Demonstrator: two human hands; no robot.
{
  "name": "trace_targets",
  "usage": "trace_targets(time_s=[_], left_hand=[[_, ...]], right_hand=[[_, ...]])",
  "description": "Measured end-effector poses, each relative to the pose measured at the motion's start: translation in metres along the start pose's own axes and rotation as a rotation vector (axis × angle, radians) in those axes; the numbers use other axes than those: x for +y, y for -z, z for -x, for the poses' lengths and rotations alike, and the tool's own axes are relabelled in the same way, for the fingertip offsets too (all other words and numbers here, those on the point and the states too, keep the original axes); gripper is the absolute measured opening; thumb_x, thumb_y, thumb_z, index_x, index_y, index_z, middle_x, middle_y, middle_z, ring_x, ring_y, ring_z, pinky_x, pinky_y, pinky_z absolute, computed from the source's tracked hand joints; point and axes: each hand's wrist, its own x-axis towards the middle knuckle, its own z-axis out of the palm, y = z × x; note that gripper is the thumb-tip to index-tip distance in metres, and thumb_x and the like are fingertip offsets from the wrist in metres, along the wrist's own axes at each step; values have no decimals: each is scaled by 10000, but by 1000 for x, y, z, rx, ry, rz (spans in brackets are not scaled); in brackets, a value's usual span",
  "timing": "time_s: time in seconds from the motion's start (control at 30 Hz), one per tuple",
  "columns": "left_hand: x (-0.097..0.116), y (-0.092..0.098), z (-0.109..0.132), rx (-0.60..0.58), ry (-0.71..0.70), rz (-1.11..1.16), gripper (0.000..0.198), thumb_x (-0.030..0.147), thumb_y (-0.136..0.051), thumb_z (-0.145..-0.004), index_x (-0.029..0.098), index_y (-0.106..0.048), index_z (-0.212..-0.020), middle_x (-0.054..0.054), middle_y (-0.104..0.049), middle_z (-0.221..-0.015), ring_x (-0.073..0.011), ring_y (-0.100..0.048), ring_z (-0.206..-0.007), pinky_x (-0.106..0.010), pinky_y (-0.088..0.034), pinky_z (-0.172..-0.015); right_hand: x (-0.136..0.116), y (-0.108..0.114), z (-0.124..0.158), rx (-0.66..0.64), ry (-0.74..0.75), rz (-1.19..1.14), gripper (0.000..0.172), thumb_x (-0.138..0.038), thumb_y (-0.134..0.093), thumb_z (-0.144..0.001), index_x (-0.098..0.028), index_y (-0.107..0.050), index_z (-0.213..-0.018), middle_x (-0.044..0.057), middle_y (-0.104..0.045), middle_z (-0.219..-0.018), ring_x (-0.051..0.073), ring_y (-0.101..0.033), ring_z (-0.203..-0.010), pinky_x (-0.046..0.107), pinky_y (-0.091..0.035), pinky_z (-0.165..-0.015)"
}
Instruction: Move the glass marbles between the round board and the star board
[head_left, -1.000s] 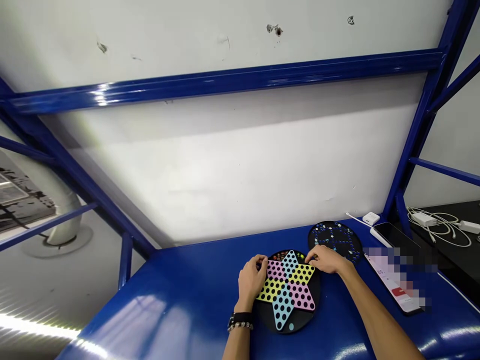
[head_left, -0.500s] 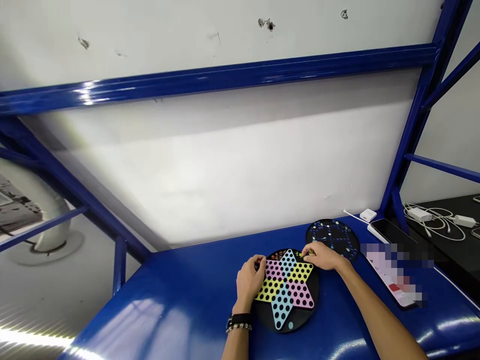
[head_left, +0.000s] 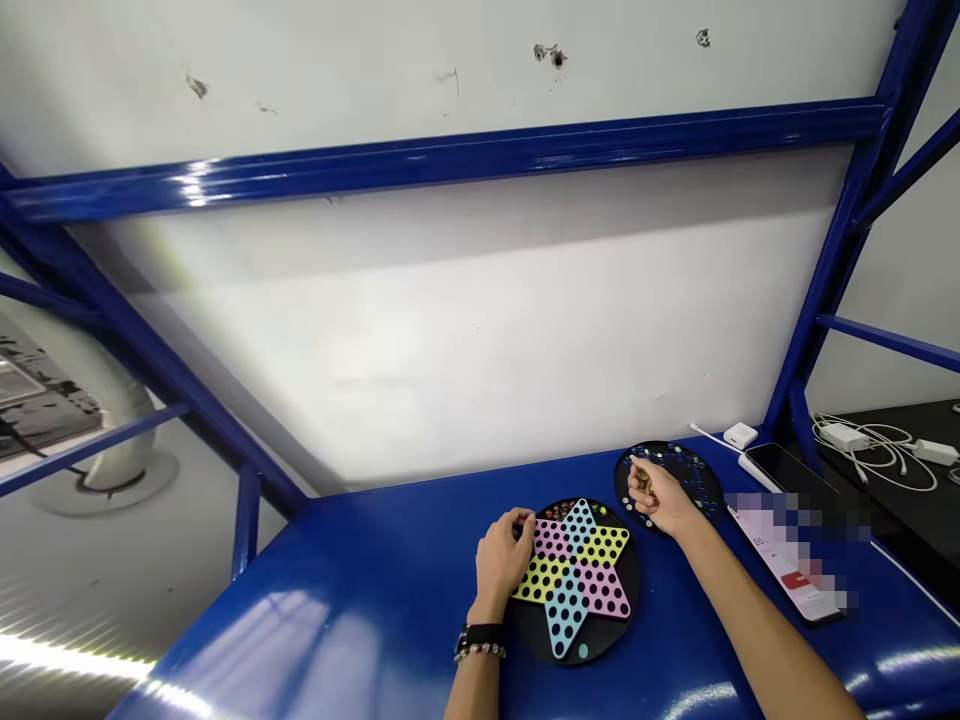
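A round black Chinese checkers board [head_left: 611,640] with a pink, yellow and blue star lies on the blue table. At its upper left edge, my left hand [head_left: 504,560] rests with bent fingers closed on the rim. Red marbles [head_left: 556,512] and a few yellow-green marbles [head_left: 602,511] sit in the gap behind the star. My right hand [head_left: 661,500] is above a second round black piece [head_left: 705,475], dotted with small shiny marbles. Its fingers curl around yellowish marbles [head_left: 646,484], partly hidden by the fingers.
A lit phone [head_left: 787,570] lies right of my right forearm, with a dark phone [head_left: 787,468] behind it. A white charger [head_left: 740,435] and cable stand near the wall. Blue frame posts [head_left: 825,270] rise at both sides; coiled cables [head_left: 885,440] lie on the black surface at right.
My right hand has moved right, from the back edge of the star board to over the second black piece, with yellowish marbles in its fingers. My left hand stays at the board's edge.
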Motion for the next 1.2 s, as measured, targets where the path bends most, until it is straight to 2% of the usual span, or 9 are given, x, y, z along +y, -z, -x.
trace_targets(time_s=[0.13,0.23,0.4,0.57,0.73,0.9,1.0,1.1,1.2], left_hand=[[1,1,0,-1,-5,-10,389,477,-371,-948,271,-701,-974,-18,-733,-964,-191,-660,-875,-254,-446,-667],[1,1,0,11,-10,-12,384,470,-375,-947,272,-703,-976,-16,-735,-972,-189,-662,-882,-250,-445,-665],[-1,-1,0,17,-15,-14,395,469,-367,-949,275,-708,-992,-17,-731,-1007,-190,-654,-897,-262,-449,-693],[0,0,0,3,-7,-8,412,478,-355,-948,266,-706,-987,-26,-726,-1005,-198,-643,-902,-273,-445,-704],[2,1,1,3,-6,-11,407,473,-355,-945,268,-704,-989,-27,-728,-996,-198,-647,-901,-265,-442,-688],[3,2,1,5,-7,-21,407,479,-362,-941,272,-711,-973,-23,-730,-986,-193,-651,-881,-263,-447,-685],[2,2,1,17,-15,-16,405,478,-368,-938,269,-714,-967,-25,-730,-974,-190,-653,-872,-261,-453,-685],[1,1,1,18,-17,-14,410,484,-363,-940,270,-712,-975,-26,-731,-983,-191,-657,-872,-263,-458,-679],[-1,-1,0,17,-21,-15,403,483,-368,-941,271,-710,-977,-27,-733,-997,-193,-659,-882,-267,-461,-685]], right_hand=[[16,-10,2,47,224,499,472,-625,-556,-818,-196,-533,-624,-82,-323,-465,70,-265,-411,224,-246,-427],[21,-20,7,4,366,865,415,-517,-539,-865,-183,-664,-654,-10,-528,-527,121,-462,-515,247,-351,-530],[20,-24,14,-37,314,1166,240,-357,-581,-837,-234,-778,-897,41,-738,-805,187,-649,-730,262,-421,-648],[22,-22,13,-59,267,1261,267,-292,-596,-806,-245,-771,-1003,61,-744,-1055,224,-670,-919,276,-443,-722],[24,-24,9,-50,327,1056,210,-374,-619,-806,-208,-711,-718,33,-683,-726,168,-592,-683,267,-399,-623],[16,-18,-1,26,99,116,303,-484,-586,-795,-199,-562,-695,-83,-392,-511,57,-257,-389,222,-216,-398],[11,-13,-3,7,-19,-238,255,-452,-585,-756,-204,-528,-738,-95,-401,-551,35,-196,-359,212,-137,-361],[14,-13,-3,5,-10,-192,288,-473,-616,-752,-197,-536,-744,-80,-452,-587,27,-227,-366,205,-134,-364],[22,-18,-1,38,137,187,342,-525,-617,-795,-190,-587,-736,-70,-455,-547,49,-280,-391,216,-205,-400]])
